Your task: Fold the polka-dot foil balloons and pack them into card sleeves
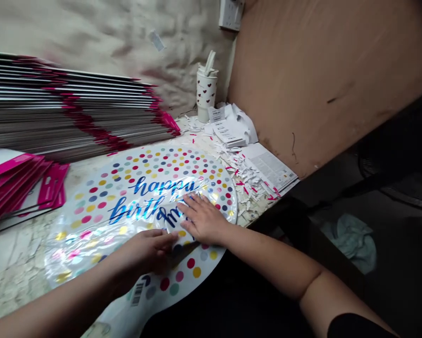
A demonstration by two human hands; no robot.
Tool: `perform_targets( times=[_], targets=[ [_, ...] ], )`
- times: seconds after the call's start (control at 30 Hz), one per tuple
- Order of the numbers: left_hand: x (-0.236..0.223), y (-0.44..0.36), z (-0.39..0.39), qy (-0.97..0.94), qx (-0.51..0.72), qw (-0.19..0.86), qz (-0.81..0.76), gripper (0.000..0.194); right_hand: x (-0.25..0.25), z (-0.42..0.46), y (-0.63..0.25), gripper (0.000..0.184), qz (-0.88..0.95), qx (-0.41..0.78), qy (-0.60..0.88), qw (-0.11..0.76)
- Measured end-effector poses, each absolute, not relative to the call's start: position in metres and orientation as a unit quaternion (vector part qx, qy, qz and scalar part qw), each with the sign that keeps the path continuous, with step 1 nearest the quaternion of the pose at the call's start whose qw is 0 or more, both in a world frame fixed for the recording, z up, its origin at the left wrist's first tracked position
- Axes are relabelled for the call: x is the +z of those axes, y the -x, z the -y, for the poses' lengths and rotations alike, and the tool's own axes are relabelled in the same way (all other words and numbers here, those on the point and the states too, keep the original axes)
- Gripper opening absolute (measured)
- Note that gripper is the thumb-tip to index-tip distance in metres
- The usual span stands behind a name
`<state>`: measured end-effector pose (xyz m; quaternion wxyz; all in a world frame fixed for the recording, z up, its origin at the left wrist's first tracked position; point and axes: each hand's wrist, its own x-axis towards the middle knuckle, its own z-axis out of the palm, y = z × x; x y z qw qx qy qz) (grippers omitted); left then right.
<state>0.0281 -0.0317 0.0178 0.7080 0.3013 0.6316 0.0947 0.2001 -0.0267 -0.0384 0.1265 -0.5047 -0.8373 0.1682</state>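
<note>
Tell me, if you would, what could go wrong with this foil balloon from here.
The foil balloon lies under the left hand and right hand, so pressing might crease it. Its barcoded end sits at the edge of the bench and could slip off. The loose paper scraps beside it could also get underneath and mark the foil.

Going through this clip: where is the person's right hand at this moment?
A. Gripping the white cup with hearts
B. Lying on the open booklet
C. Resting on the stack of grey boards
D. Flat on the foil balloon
D. The right hand lies with spread fingers on the foil balloon, beside the blue lettering.
</note>
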Motion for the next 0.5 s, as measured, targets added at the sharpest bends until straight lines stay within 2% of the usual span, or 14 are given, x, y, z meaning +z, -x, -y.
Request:
perform_targets(
  times=[0.1, 0.17, 0.2, 0.27, 0.33, 0.37, 0.4, 0.47, 0.5],
  targets=[
    [0.017, -0.040, 0.021, -0.335, 0.095, 0.691, -0.633, 0.032, -0.024, 0.016, -0.243, 0.063, 0.821, 0.141, 0.520, 0.187],
    [0.025, -0.041, 0.019, -0.318, 0.133, 0.700, -0.625, 0.021, -0.014, 0.010, -0.297, 0.074, 0.758, 0.082, 0.607, 0.223],
    [0.029, -0.039, 0.019, -0.309, 0.153, 0.708, -0.616, 0.019, -0.011, 0.010, -0.329, 0.083, 0.717, 0.063, 0.662, 0.208],
    [0.035, -0.032, 0.020, -0.295, 0.177, 0.722, -0.601, 0.019, -0.010, 0.018, -0.393, 0.101, 0.672, 0.091, 0.730, 0.089],
    [0.036, -0.022, 0.023, -0.283, 0.187, 0.725, -0.599, 0.018, -0.016, 0.036, -0.448, 0.109, 0.667, 0.143, 0.730, -0.039],
    [0.035, -0.016, 0.025, -0.276, 0.190, 0.727, -0.600, 0.019, -0.020, 0.048, -0.469, 0.102, 0.670, 0.131, 0.728, -0.060],
    [0.033, -0.011, 0.026, -0.270, 0.196, 0.728, -0.598, 0.020, -0.023, 0.059, -0.486, 0.087, 0.676, 0.113, 0.726, -0.064],
    [0.029, 0.000, 0.029, -0.268, 0.212, 0.723, -0.600, 0.023, -0.023, 0.077, -0.504, 0.057, 0.679, 0.064, 0.731, -0.028],
    [0.028, 0.005, 0.029, -0.269, 0.220, 0.716, -0.605, 0.024, -0.018, 0.082, -0.504, 0.049, 0.673, 0.031, 0.739, 0.011]
  ],
)
